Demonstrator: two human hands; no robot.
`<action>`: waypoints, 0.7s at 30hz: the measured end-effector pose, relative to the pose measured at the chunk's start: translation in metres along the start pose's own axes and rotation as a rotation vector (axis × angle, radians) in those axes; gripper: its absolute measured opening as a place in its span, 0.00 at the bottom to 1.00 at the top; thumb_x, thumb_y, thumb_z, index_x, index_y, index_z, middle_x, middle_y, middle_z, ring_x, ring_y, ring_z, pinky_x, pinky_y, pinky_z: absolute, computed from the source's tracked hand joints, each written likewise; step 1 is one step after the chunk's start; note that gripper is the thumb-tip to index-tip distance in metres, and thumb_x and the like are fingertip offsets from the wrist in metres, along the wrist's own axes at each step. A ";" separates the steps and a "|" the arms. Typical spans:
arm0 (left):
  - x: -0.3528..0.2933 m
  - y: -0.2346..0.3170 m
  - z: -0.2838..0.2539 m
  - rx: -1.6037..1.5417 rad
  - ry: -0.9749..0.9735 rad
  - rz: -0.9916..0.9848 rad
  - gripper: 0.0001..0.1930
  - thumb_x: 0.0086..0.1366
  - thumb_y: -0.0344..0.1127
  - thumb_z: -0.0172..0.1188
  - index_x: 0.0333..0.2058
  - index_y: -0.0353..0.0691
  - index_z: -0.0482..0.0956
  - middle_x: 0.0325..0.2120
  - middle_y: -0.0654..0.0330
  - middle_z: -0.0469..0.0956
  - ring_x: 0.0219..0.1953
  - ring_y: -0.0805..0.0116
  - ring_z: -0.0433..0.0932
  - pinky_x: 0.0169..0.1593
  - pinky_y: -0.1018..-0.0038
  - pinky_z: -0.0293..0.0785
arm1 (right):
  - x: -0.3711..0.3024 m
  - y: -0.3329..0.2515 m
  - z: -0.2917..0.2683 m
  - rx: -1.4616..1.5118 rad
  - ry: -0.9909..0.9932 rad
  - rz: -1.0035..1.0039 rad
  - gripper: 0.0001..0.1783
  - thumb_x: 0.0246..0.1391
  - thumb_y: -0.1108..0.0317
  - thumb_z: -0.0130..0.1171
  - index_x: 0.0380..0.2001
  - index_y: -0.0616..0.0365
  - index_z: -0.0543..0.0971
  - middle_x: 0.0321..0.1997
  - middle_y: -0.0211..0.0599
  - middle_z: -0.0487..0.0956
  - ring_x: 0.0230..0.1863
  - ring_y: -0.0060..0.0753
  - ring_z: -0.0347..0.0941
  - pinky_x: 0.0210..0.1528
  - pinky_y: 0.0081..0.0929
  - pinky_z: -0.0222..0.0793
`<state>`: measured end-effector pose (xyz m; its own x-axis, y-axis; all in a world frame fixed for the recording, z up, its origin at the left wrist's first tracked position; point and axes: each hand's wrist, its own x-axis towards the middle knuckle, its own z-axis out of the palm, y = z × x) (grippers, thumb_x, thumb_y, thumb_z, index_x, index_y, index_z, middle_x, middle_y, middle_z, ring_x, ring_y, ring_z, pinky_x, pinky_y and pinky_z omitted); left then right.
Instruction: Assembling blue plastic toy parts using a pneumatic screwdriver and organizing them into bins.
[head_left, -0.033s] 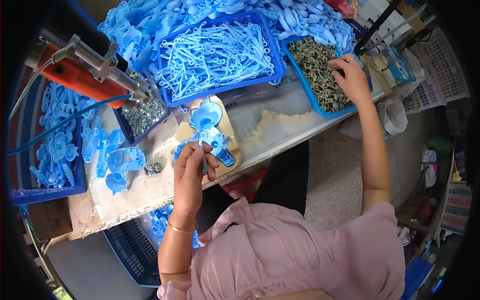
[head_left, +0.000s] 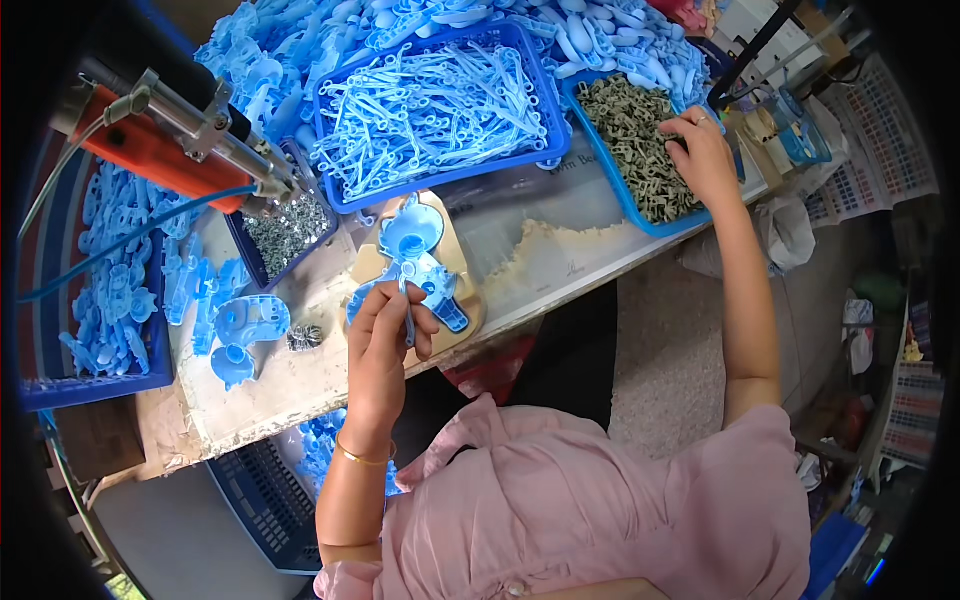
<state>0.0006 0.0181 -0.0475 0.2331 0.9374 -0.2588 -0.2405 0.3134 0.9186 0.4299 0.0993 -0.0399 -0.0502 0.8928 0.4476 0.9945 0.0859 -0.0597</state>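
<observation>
My left hand [head_left: 380, 325] is closed in a pinch on a thin light-blue plastic stick with a ring end [head_left: 408, 300]. It hovers at the near side of a tan fixture block [head_left: 466, 262]. On that block lies a light-blue plastic housing [head_left: 418, 235] with a round cup, partly covered by my fingers. At the right, my right hand [head_left: 703, 155] reaches over a blue tray [head_left: 632, 208] heaped with small grey-green clips [head_left: 635, 130]. Its thumb and forefinger are apart at the surface of the clips, and nothing shows between them.
A blue basket [head_left: 555, 130] of light-blue sticks stands behind the fixture. An orange power screwdriver [head_left: 150, 150] hangs at the left above a dark bin of small metal parts [head_left: 285, 240]. Loose housings [head_left: 245, 325] lie near the left edge, beside another full blue crate [head_left: 100, 385].
</observation>
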 end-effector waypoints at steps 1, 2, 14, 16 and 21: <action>0.001 0.000 0.002 0.002 0.006 0.002 0.11 0.72 0.39 0.46 0.39 0.38 0.74 0.24 0.62 0.75 0.22 0.79 0.68 0.27 0.82 0.64 | -0.001 0.005 0.002 -0.002 0.000 0.002 0.09 0.50 0.73 0.62 0.37 0.57 0.81 0.36 0.37 0.74 0.40 0.42 0.72 0.40 0.36 0.68; 0.002 0.000 0.003 0.003 0.012 0.005 0.11 0.72 0.38 0.46 0.39 0.38 0.74 0.24 0.62 0.75 0.22 0.79 0.68 0.27 0.82 0.64 | -0.001 0.010 0.003 -0.003 0.017 -0.014 0.09 0.51 0.73 0.61 0.37 0.57 0.81 0.36 0.37 0.74 0.40 0.42 0.72 0.40 0.36 0.68; 0.003 0.003 0.006 0.276 -0.091 -0.020 0.11 0.71 0.33 0.46 0.42 0.32 0.75 0.24 0.66 0.74 0.28 0.83 0.67 0.34 0.84 0.64 | 0.011 -0.088 -0.038 0.873 -0.237 0.202 0.13 0.58 0.76 0.56 0.46 0.61 0.81 0.38 0.35 0.80 0.34 0.23 0.77 0.42 0.21 0.74; 0.007 -0.005 0.008 0.327 -0.159 0.103 0.10 0.71 0.34 0.48 0.41 0.32 0.74 0.24 0.66 0.73 0.30 0.81 0.70 0.37 0.82 0.67 | 0.007 -0.125 -0.039 0.866 -0.355 -0.095 0.13 0.56 0.75 0.58 0.45 0.61 0.81 0.39 0.34 0.80 0.38 0.23 0.75 0.42 0.21 0.70; 0.002 -0.003 0.011 0.271 -0.188 0.076 0.08 0.71 0.33 0.50 0.40 0.34 0.71 0.27 0.65 0.74 0.32 0.81 0.72 0.39 0.81 0.68 | -0.009 -0.201 -0.024 1.051 -0.608 -0.254 0.12 0.54 0.74 0.62 0.43 0.60 0.82 0.35 0.29 0.81 0.39 0.20 0.74 0.42 0.19 0.69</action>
<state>0.0124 0.0176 -0.0474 0.3997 0.9042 -0.1502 -0.0109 0.1685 0.9856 0.2329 0.0637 -0.0107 -0.5443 0.8349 0.0817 0.4082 0.3486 -0.8437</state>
